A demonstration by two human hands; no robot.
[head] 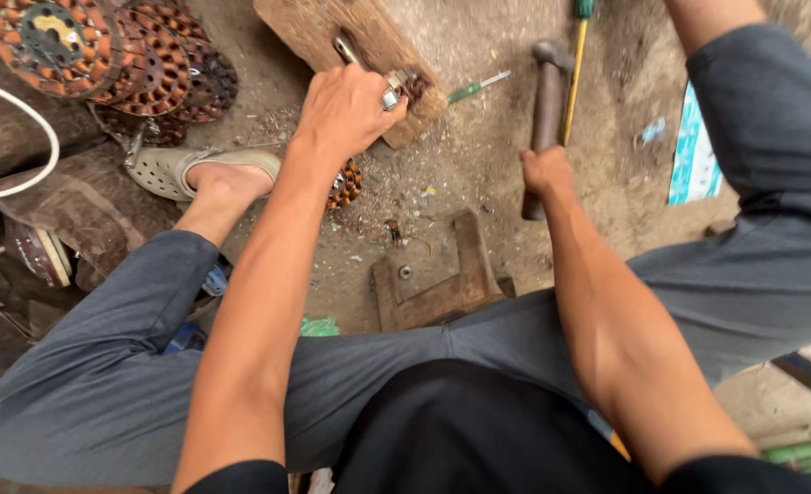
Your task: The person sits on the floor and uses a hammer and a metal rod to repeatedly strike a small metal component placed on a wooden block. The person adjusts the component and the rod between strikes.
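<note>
My left hand is closed around a small metal part, holding it against a worn wooden block on the dirt floor. A metal tool lies on the block just beyond my knuckles. My right hand grips the wooden handle of a hammer, its metal head pointing away from me, to the right of the block. A round copper-wound motor core shows partly under my left wrist.
Stacked copper-wound stator cores sit at the upper left. A green-handled screwdriver and a yellow-shafted one lie near the hammer. A rusty metal bracket rests between my knees. My foot in a beige clog is at left.
</note>
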